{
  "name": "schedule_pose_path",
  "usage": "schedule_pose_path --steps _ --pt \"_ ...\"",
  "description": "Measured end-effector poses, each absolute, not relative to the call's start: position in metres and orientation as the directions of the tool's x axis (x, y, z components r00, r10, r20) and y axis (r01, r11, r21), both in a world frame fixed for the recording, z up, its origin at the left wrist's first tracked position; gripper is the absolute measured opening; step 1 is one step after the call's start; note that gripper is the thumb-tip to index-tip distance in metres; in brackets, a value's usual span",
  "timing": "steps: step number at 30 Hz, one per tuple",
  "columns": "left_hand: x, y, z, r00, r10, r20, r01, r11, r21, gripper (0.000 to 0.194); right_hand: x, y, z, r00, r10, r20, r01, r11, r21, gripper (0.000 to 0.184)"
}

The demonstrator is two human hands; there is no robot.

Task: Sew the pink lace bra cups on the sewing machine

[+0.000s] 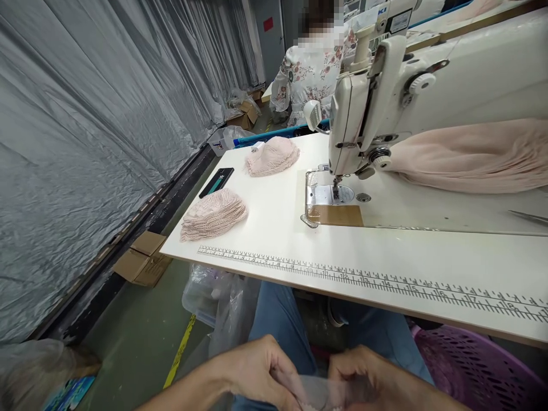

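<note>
Low over my lap, my left hand [269, 371] is closed, its fingertips pinching the edge of a thin sheer piece of fabric [314, 388]. My right hand [363, 365] is closed on the same piece at its other side. The lower part of the fabric and some fingertips are cut off by the bottom of the view. Both hands are below the front edge of the sewing table [274, 217], apart from it. On the tabletop stands a white sewing machine [355, 120], its needle and presser foot [337, 188] over the metal plate.
Two stacks of pale pink fabric pieces, a near one [214, 214] and a far one [274, 155], lie left of the machine by a phone [217, 181]. Longer pink fabric [471, 157] lies under the machine arm. A purple basket [479, 365] stands lower right. Another person [312, 74] sits ahead.
</note>
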State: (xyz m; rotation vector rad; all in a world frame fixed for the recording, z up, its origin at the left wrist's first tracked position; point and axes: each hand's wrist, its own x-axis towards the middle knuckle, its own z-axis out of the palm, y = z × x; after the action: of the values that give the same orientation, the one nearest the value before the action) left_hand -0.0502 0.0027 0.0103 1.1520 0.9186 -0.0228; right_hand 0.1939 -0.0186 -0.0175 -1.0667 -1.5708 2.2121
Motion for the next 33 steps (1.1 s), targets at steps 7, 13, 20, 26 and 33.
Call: schedule_pose_path --steps 7,13,20,26,33 --pt "-0.054 0.002 0.010 0.616 0.435 -0.656 0.423 0.520 0.742 0.060 0.187 -0.017 -0.014 -0.707 0.583 -0.400 0.258 -0.313 -0.914 0.029" --pt "-0.057 0.002 0.005 0.576 0.439 -0.689 0.462 0.520 0.718 0.053 0.193 -0.017 -0.014 -0.711 0.577 -0.402 0.285 -0.286 -0.915 0.014" --pt "-0.059 0.003 0.010 0.587 0.454 -0.670 0.428 0.529 0.733 0.043 0.200 -0.016 -0.008 -0.664 0.576 -0.477 0.385 -0.284 -0.878 0.012" --pt "-0.063 0.003 0.012 0.585 0.482 -0.653 0.405 0.524 0.749 0.033 0.203 -0.017 -0.006 -0.655 0.593 -0.468 0.430 -0.216 -0.877 0.015" --pt "-0.052 0.001 0.008 0.417 0.550 -0.723 0.309 0.663 0.682 0.039 0.204 -0.029 -0.036 -0.424 0.894 -0.145 0.642 0.184 -0.744 0.024"
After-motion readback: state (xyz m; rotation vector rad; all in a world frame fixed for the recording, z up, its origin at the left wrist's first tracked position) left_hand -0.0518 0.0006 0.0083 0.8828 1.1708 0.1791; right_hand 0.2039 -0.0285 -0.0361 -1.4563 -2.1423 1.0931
